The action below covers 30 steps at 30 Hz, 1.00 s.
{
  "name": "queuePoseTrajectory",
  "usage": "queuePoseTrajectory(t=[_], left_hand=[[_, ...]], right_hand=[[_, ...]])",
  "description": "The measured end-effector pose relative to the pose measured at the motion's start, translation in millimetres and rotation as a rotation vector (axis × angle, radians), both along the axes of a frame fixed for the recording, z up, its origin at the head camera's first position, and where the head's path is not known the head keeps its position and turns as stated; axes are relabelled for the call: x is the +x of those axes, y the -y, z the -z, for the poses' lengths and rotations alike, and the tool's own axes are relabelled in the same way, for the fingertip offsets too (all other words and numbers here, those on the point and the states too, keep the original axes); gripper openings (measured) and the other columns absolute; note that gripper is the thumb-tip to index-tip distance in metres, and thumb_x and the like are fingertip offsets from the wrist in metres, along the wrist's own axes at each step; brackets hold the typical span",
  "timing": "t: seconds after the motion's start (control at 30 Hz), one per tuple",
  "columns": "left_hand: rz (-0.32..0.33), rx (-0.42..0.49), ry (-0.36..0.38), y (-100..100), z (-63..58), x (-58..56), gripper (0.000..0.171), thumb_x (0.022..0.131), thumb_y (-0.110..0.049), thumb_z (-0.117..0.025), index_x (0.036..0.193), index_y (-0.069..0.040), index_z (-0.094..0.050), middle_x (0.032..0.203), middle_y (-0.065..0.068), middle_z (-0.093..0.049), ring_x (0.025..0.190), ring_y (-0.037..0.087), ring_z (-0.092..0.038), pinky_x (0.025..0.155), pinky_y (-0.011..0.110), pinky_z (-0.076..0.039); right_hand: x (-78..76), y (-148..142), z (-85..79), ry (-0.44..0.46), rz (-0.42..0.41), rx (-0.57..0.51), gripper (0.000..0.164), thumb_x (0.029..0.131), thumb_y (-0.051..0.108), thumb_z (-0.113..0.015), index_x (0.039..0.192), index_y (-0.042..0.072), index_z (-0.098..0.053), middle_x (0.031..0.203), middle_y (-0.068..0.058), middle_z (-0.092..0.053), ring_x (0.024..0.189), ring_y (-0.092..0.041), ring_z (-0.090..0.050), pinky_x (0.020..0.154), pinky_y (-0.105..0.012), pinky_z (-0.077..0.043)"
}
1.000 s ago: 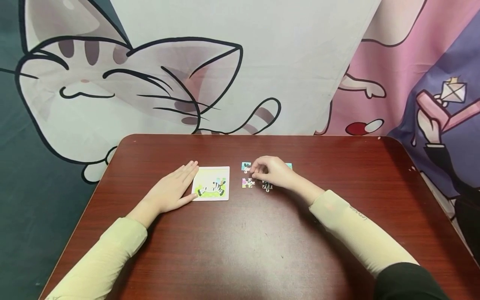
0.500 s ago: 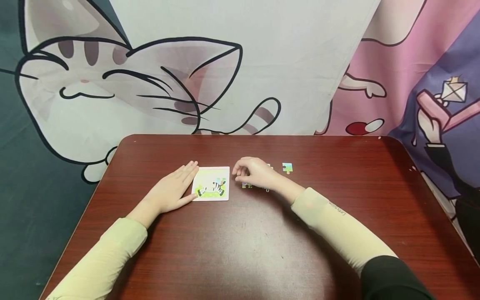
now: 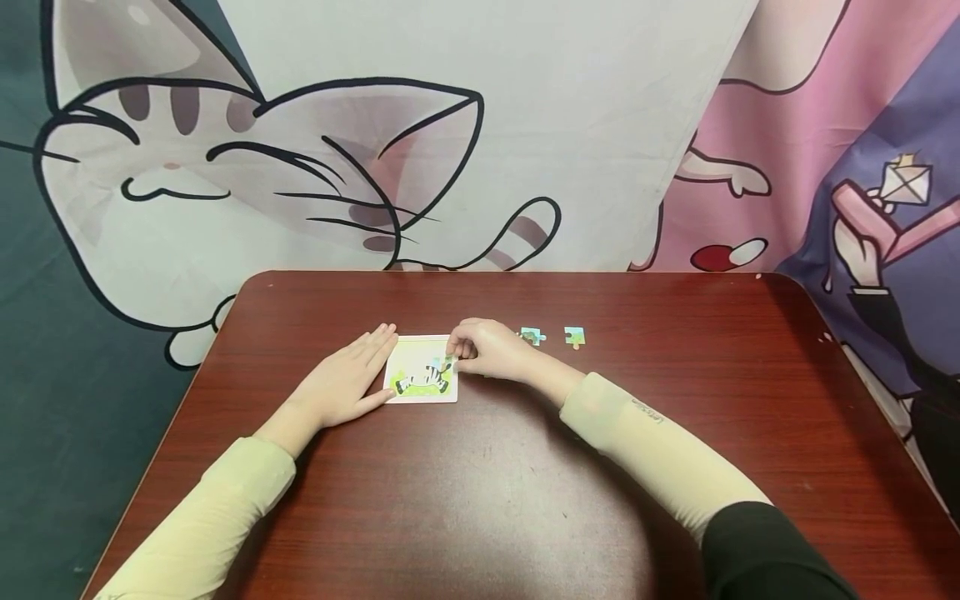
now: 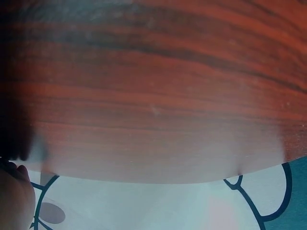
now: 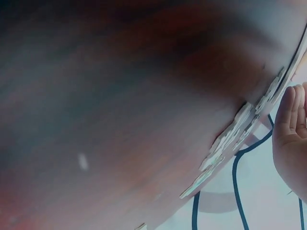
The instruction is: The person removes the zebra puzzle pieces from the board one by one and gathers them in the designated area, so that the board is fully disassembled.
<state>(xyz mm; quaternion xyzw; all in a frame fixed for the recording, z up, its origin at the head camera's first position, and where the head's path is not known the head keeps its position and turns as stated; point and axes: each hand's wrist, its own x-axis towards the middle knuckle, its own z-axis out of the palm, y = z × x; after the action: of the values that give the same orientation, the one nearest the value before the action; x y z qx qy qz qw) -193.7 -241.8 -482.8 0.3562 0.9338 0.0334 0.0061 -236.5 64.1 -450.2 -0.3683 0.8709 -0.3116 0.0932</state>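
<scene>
A white-bordered puzzle board (image 3: pixel 414 348), with a zebra picture partly filled in at its lower part, lies flat on the table. My left hand (image 3: pixel 347 373) rests on the board's left edge with its fingers straight. Over the right edge of the board, my right hand (image 3: pixel 493 350) pinches a small jigsaw piece (image 3: pixel 453 361), mostly hidden by the fingertips. Two jigsaw pieces show beyond this hand: a blue one (image 3: pixel 532 336) and a blue-green one (image 3: pixel 574 337). The right wrist view catches the right hand (image 5: pixel 293 136) beside several jigsaw pieces (image 5: pixel 232 134) seen nearly edge-on.
The reddish-brown wooden table (image 3: pixel 480 492) spreads under both arms. Behind its far edge hangs a cloth backdrop (image 3: pixel 585 133) with cartoon drawings. In the left wrist view there is mostly bare table surface (image 4: pixel 153 105).
My right hand has moved left from the loose jigsaw pieces to the board's right edge, uncovering the pieces at the back right. My left hand has stayed in place.
</scene>
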Motion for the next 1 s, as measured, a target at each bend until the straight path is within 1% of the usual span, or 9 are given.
queuePoseTrajectory(t=[0.17,0.6,0.73,0.83,1.0], left_hand=[[-0.012,-0.003,0.021,0,-0.1,0.5,0.088,0.104,-0.049,-0.060,0.165,0.005,-0.027,0.175,0.022,-0.024,0.164,0.036,-0.026,0.133,0.050,-0.030],[0.008,0.015,-0.019,0,1.5,0.3,0.086,0.102,-0.045,-0.063,0.163,0.008,-0.031,0.173,0.025,-0.029,0.161,0.039,-0.031,0.131,0.054,-0.033],[0.001,0.009,-0.009,0,2.0,0.2,0.087,0.103,-0.046,-0.062,0.164,0.007,-0.030,0.174,0.024,-0.027,0.162,0.038,-0.029,0.132,0.053,-0.031],[0.003,0.011,-0.011,0,2.6,0.2,0.087,0.103,-0.047,-0.062,0.164,0.007,-0.030,0.174,0.024,-0.028,0.162,0.038,-0.029,0.131,0.053,-0.032],[0.019,0.029,-0.038,1,3.0,0.6,0.086,0.102,-0.046,-0.062,0.162,0.008,-0.033,0.172,0.025,-0.030,0.161,0.040,-0.032,0.130,0.054,-0.034]], right_hand=[[-1.2,4,1.9,-0.007,-0.015,0.022,0.015,0.088,0.010,-0.084,0.100,0.008,-0.074,0.093,-0.002,-0.066,0.083,-0.008,-0.063,0.076,-0.015,-0.053],[-3.6,14,4.8,-0.006,-0.025,0.081,0.021,0.086,0.014,-0.088,0.102,0.009,-0.075,0.093,-0.002,-0.065,0.083,-0.009,-0.060,0.075,-0.016,-0.049],[-3.9,15,5.3,0.001,-0.028,0.092,0.023,0.086,0.016,-0.088,0.103,0.008,-0.075,0.094,-0.003,-0.065,0.084,-0.010,-0.060,0.076,-0.016,-0.050],[-3.8,16,5.2,0.005,-0.027,0.102,0.024,0.087,0.017,-0.088,0.105,0.008,-0.075,0.096,-0.003,-0.065,0.085,-0.010,-0.060,0.077,-0.017,-0.050],[-3.3,16,5.3,-0.001,-0.030,0.119,0.027,0.087,0.018,-0.087,0.109,0.009,-0.075,0.097,-0.002,-0.065,0.085,-0.009,-0.060,0.076,-0.017,-0.049]])
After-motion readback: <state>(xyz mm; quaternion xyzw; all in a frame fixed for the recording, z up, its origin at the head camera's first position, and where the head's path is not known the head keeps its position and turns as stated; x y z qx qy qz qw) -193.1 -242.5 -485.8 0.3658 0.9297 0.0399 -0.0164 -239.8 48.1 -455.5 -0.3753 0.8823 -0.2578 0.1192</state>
